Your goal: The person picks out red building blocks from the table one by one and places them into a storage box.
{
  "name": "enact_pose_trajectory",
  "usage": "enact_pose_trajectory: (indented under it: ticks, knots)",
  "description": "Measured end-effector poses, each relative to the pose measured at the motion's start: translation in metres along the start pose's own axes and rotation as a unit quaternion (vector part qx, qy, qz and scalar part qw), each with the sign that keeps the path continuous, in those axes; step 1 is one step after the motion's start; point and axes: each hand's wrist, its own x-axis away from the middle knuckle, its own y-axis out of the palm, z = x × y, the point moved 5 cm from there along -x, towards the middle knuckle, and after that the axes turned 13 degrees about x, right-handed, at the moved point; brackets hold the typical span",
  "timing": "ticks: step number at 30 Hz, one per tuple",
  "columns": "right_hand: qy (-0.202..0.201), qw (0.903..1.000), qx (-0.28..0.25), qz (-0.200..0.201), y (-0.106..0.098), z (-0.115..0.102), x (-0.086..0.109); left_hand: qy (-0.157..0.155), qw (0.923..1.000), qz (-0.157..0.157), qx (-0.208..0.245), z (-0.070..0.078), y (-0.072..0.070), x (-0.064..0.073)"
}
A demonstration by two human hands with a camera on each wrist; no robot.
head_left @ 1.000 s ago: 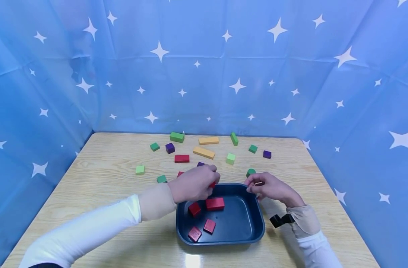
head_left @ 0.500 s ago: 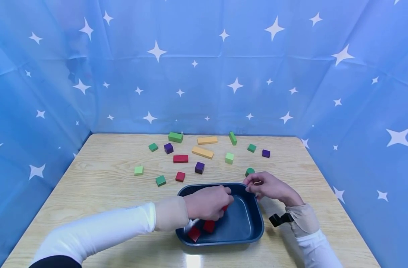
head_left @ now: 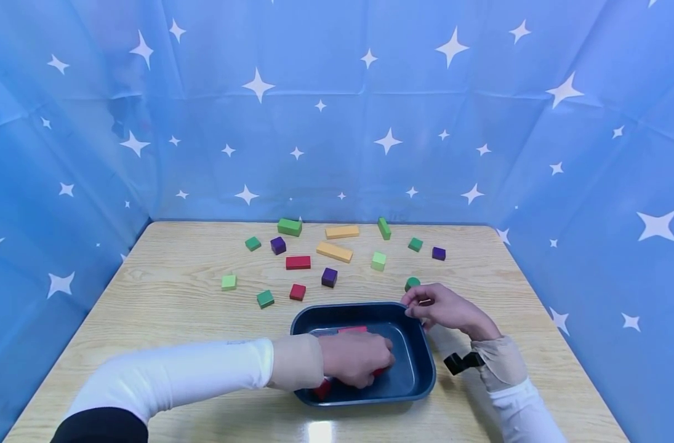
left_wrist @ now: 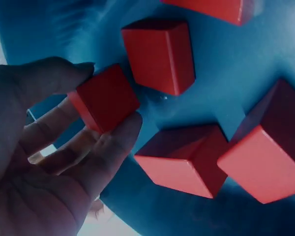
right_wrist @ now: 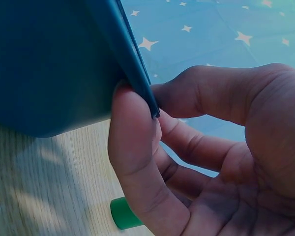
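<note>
A dark blue rectangular tray (head_left: 405, 369) stands at the table's near middle. My left hand (head_left: 356, 357) reaches down into it, pinching a small red block (left_wrist: 105, 101) between thumb and fingers. Around that hand in the left wrist view lie more red blocks: one upright block (left_wrist: 160, 54), another below it (left_wrist: 187, 160) and a larger-looking one (left_wrist: 270, 152) at the right. In the head view a long red block (head_left: 352, 329) shows behind the hand. My right hand (head_left: 444, 311) pinches the tray's rim (right_wrist: 132, 64) at its far right corner, thumb and forefinger on opposite sides.
Beyond the tray lie a red cube (head_left: 297, 292), a long red block (head_left: 298, 263), a purple cube (head_left: 329, 277), orange bars (head_left: 334, 251) and several green blocks. A green cylinder (head_left: 412, 283) stands close to my right hand. A blue star-printed curtain (head_left: 337, 154) surrounds the table.
My left hand has moved from the tray's far left edge inward and toward the near side, carrying the red block. The right hand keeps its grip on the rim.
</note>
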Motion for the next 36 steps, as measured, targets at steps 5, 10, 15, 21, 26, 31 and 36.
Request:
enact_pose_trajectory:
  ticks: [5, 10, 15, 21, 26, 31, 36]
  knots:
    - [0.001, 1.0000, -0.004, 0.000, 0.000, -0.001, 0.000, 0.007, 0.9996, -0.027, -0.001, 0.005, 0.006, -0.003]
    - [0.001, 1.0000, -0.005, 0.000, 0.001, -0.001, 0.001, 0.013, 0.9993, -0.033, -0.013, 0.007, 0.010, -0.004]
    - [0.001, 1.0000, -0.004, -0.001, 0.000, -0.001, 0.001, 0.014, 0.9991, -0.039, -0.009, 0.006, 0.011, -0.005]
    - [-0.001, 1.0000, -0.003, -0.001, 0.000, -0.002, 0.001, 0.019, 0.9985, -0.051, -0.002, 0.004, 0.010, -0.004]
    - [-0.001, 1.0000, -0.006, -0.003, 0.001, -0.003, 0.001, 0.026, 0.9983, -0.052, -0.006, 0.002, 0.007, -0.001]
    - [0.001, 1.0000, -0.008, -0.004, 0.000, -0.003, 0.002, 0.036, 0.9989, -0.028, -0.009, 0.000, -0.002, 0.003]
    - [0.002, 0.9999, -0.010, -0.007, 0.000, -0.003, 0.003, 0.042, 0.9987, 0.027, 0.009, -0.003, -0.017, 0.011]
